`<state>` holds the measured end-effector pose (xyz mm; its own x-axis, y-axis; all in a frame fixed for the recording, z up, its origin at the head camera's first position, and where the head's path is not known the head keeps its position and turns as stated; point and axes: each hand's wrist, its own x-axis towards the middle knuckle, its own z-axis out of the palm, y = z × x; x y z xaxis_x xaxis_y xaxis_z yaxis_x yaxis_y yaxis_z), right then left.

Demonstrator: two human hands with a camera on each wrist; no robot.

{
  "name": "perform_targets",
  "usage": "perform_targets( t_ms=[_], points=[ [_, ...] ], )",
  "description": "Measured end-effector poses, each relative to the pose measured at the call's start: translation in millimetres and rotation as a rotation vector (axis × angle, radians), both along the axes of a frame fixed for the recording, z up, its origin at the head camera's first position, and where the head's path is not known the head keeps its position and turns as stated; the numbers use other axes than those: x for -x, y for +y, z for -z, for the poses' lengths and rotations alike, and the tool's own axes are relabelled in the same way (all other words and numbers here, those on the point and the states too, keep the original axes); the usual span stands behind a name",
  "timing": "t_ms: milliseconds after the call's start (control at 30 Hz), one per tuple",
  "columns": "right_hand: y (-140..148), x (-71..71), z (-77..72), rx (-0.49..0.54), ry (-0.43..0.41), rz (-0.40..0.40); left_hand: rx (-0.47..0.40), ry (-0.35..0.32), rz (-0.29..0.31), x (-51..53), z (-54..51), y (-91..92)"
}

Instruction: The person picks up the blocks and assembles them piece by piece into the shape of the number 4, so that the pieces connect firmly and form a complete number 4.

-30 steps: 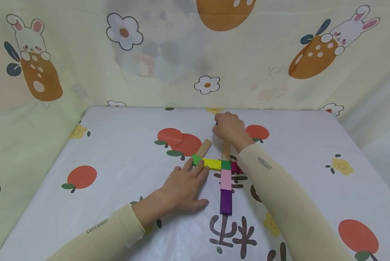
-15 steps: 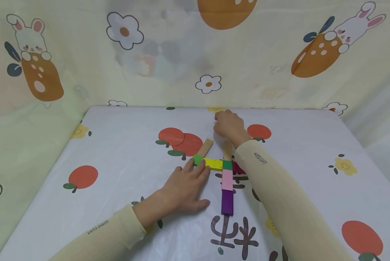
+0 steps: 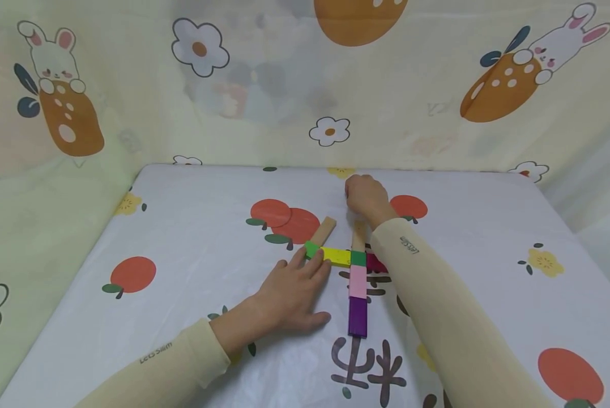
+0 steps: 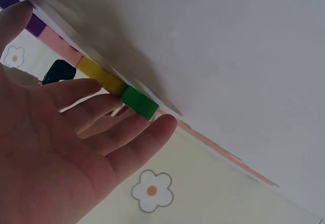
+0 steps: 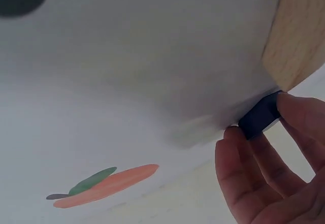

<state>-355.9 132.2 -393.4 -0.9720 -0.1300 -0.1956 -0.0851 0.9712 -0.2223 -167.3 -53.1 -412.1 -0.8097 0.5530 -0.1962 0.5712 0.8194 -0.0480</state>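
My left hand (image 3: pixel 291 292) lies with fingers spread, fingertips touching the green block (image 3: pixel 311 249) and yellow block (image 3: pixel 337 257). To their right, a dark green block (image 3: pixel 358 258) tops a column of a pink block (image 3: pixel 358 281) and a purple block (image 3: pixel 358 316). A magenta block (image 3: pixel 375 263) beside it is partly covered by my right sleeve. One wooden block (image 3: pixel 325 231) slants up from the green one; another wooden block (image 3: pixel 359 235) points away from the dark green one. Beyond it, my right hand (image 3: pixel 368 197) pinches a dark blue block (image 5: pixel 261 116), hidden in the head view.
A white cloth (image 3: pixel 192 226) printed with fruit and flowers covers the table. Behind it hangs a pale curtain (image 3: pixel 264 85) with rabbit and flower prints, close beyond my right hand. My right sleeve (image 3: pixel 437 294) crosses over the table's right half.
The head view has shifted slightly. My right hand has moved a little to the right, and a dark spot seen earlier at its fingertips is now hidden. My left hand stays on the blocks.
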Motion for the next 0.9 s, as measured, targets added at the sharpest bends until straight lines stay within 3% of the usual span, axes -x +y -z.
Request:
perform_targets(
  t_ms=[233, 600, 900],
  points=[
    [1, -0.3, 0.6, 0.023, 0.003, -0.001, -0.001, -0.008, 0.002, -0.8, -0.1, 0.3],
    [-6, -12.4, -6.9, 0.087, -0.001, -0.017, 0.000, -0.015, 0.006, -0.5, -2.7, 0.3],
    [-12, -19.4, -10.8, 0.078, -0.003, -0.046, -0.005, -0.009, 0.003, -1.2, -3.4, 0.5]
  ],
)
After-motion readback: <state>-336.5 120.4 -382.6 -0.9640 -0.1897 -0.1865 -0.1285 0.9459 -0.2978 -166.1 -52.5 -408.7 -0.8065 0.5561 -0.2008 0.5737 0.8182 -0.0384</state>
